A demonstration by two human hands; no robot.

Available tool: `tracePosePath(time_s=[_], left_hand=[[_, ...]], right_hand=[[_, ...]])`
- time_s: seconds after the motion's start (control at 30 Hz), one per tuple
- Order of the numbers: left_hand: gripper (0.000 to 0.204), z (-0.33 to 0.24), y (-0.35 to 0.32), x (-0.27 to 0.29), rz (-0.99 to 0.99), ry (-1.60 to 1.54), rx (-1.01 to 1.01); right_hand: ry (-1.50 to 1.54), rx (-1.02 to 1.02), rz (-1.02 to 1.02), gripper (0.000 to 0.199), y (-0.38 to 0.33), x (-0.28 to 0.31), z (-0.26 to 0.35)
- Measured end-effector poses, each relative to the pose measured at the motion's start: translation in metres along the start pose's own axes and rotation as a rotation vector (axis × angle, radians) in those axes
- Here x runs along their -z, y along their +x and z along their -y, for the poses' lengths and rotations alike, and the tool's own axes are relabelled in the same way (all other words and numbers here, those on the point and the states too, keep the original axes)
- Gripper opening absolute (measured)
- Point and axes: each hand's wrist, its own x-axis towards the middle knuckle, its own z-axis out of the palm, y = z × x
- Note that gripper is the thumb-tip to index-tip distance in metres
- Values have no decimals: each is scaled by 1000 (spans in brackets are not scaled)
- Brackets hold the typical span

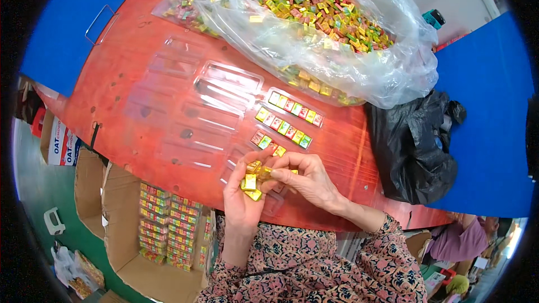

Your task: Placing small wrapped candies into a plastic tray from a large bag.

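Note:
My left hand (pixel 240 206), palm up with fingers curled, cups several small yellow foil-wrapped pieces (pixel 251 182). My right hand (pixel 312 180) pinches one more yellow piece between thumb and fingertips, close beside the left hand's fingers. Just beyond the hands lies a clear plastic tray (pixel 272 108) with long slots. Its two farther slots hold rows of red, yellow and green wrapped pieces (pixel 283 127). A nearer slot shows a shorter row (pixel 264 140), partly covered by my fingers. The nearest slots are mostly hidden beneath my hands.
Clear trays (pixel 193 113) without pieces lie left on the red table (pixel 120 78). A big clear bag (pixel 359 76) of loose pieces (pixel 331 14) stands at the back, a black plastic bag (pixel 412 151) right. A cardboard box (pixel 124 219) holds filled packs (pixel 168 227). Another person (pixel 460 240) sits lower right.

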Motion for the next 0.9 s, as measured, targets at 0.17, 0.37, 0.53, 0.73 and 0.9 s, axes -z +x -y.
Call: tracePosePath(time_s=[0.17, 0.37, 0.53, 0.73, 0.9], left_hand=[[27, 4, -2, -5, -131, 100, 3], [18, -12, -8, -2, -219, 32, 71], [14, -12, -4, -2, -247, 7, 84], [14, -19, -4, 2, -255, 5, 67], [14, -24, 0, 1, -249, -36, 24]], right_hand=[[-264, 135, 21, 16, 9, 6, 14], [-856, 643, -518, 15, 70, 67, 88], [-1107, 633, -932, 19, 183, 192, 127], [-1335, 547, -908, 20, 258, 252, 108], [-1517, 488, -889, 20, 268, 249, 110]])
